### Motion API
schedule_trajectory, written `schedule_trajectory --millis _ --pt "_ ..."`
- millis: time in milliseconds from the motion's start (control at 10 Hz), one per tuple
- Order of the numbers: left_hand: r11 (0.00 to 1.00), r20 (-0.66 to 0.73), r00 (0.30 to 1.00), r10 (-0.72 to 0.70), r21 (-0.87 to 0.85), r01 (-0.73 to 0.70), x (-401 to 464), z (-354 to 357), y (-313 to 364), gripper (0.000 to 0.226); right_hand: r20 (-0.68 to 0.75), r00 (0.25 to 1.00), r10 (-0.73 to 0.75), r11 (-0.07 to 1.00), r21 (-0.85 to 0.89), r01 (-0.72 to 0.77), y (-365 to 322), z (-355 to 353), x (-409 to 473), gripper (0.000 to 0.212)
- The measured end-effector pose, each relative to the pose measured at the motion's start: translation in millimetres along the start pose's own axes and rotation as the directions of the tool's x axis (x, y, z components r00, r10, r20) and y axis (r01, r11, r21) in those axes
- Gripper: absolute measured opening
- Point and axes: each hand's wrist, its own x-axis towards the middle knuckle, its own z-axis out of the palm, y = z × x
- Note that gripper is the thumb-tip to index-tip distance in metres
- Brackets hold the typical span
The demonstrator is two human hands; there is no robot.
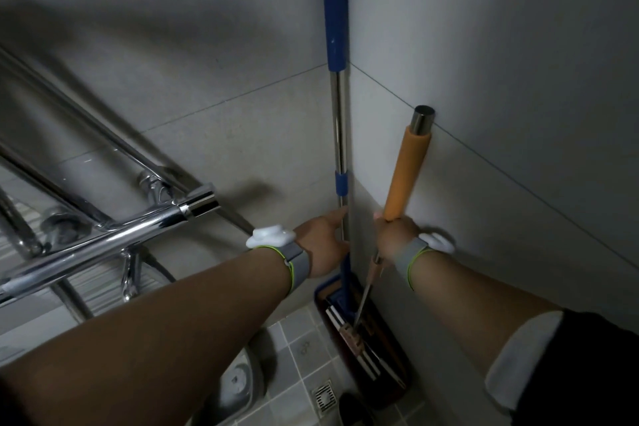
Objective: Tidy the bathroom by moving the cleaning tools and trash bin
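Observation:
A tall mop with a blue and chrome handle (337, 86) stands upright in the wall corner, its flat blue head (337, 304) on the floor. My left hand (323, 245) is wrapped around the chrome part of that pole. Beside it leans a shorter tool with an orange grip (408, 173) and a steel cap, its thin shaft running down to a flat head (366, 353) on the tiles. My right hand (397, 235) is closed around the bottom of the orange grip. A grey round bin lid (238, 387) shows at the bottom, partly hidden by my left arm.
Chrome shower pipes and a mixer bar (114, 235) jut out at the left, close to my left arm. Grey tiled walls meet at the corner. A square floor drain (325, 396) sits in the small floor tiles, with a dark object (352, 411) beside it.

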Motion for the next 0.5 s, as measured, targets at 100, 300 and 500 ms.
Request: schedule_trajectory --millis 100,300,500 --pt "1.0 0.031 1.0 0.001 0.031 -0.002 1.4 6.0 2.1 0.068 0.056 0.998 0.028 1.0 -0.01 -0.028 15.4 9.0 11.2 0.103" --pt "0.995 0.072 0.996 0.049 0.089 -0.055 -5.5 22.3 9.1 0.067 0.174 0.975 0.136 0.967 0.19 -0.169 32.6 3.2 -21.0 0.106" --pt "0.994 0.071 0.995 0.073 0.077 -0.078 -25.9 33.1 11.2 0.067 0.189 0.979 0.077 0.96 0.252 -0.124 45.5 -17.0 -61.1 0.073"
